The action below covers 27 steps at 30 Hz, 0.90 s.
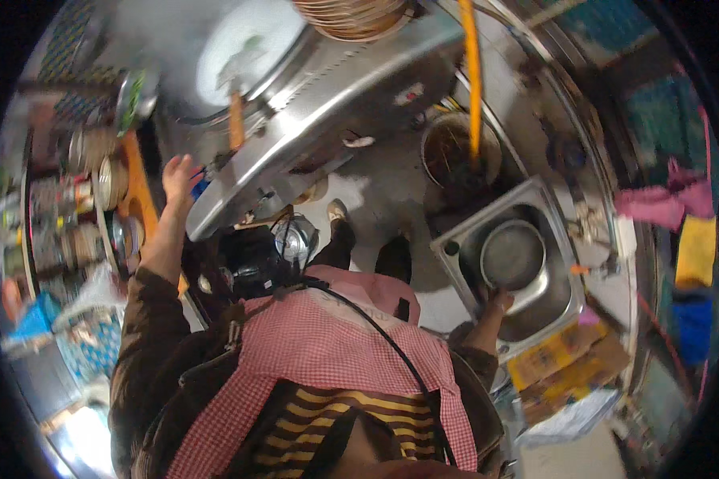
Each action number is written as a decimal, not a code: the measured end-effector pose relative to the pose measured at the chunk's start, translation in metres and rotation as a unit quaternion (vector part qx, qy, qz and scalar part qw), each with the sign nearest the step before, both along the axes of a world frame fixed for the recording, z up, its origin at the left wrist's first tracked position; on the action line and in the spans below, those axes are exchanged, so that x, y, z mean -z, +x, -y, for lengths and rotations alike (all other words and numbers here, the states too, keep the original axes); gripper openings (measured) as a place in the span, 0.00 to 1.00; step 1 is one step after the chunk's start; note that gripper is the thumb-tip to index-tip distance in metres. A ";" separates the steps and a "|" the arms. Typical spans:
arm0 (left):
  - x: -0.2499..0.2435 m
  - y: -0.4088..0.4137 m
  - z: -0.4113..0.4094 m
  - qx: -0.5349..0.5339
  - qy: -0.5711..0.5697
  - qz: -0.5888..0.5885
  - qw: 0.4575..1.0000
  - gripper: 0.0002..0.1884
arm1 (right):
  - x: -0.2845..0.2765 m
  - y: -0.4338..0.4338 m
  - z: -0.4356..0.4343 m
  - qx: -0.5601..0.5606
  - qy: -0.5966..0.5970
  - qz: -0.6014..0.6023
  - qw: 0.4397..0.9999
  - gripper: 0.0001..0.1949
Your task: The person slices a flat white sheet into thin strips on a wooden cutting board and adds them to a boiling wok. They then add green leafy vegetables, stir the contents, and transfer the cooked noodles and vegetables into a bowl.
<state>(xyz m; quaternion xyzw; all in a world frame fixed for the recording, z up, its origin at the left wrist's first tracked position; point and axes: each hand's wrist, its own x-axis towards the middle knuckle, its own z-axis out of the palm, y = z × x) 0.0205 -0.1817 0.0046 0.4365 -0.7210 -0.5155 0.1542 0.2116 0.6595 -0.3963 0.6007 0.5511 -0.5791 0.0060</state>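
Note:
My left hand [181,178] is raised at the left end of the steel stove counter [302,123], with its fingers apart and nothing in it. Just beyond it, the wooden handle [236,123] of a spatula sticks out from a large steaming wok [269,36]. What the wok holds is blurred by steam. On my right, a steel sink [566,299] contains a round metal pan [513,254]. My right hand [501,300] is at the pan's near rim; blur and the angle hide whether its fingers grip it.
Stacked bamboo steamers [353,21] stand at the top. A yellow pole [472,78] leans into a dark round bin [455,149]. Shelves with jars and bowls [75,197] line the left side. A cardboard box [566,371] lies beside the sink. Cloths [665,203] hang at right.

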 end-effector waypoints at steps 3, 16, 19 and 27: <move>-0.015 0.015 -0.025 0.015 -0.014 0.019 1.000 0.30 | -0.045 -0.017 0.012 0.000 0.097 0.090 0.991 0.38; 0.027 -0.098 -0.087 0.089 0.383 -0.071 0.917 0.27 | -0.287 -0.064 -0.003 -0.300 0.176 -0.056 0.936 0.10; 0.042 -0.108 -0.079 0.010 0.391 -0.095 0.915 0.09 | -0.352 -0.122 0.067 -0.392 0.162 -0.006 0.906 0.10; -0.017 -0.008 0.014 0.041 0.432 -0.098 0.895 0.13 | -0.452 -0.303 0.336 -0.585 0.088 -0.067 0.803 0.04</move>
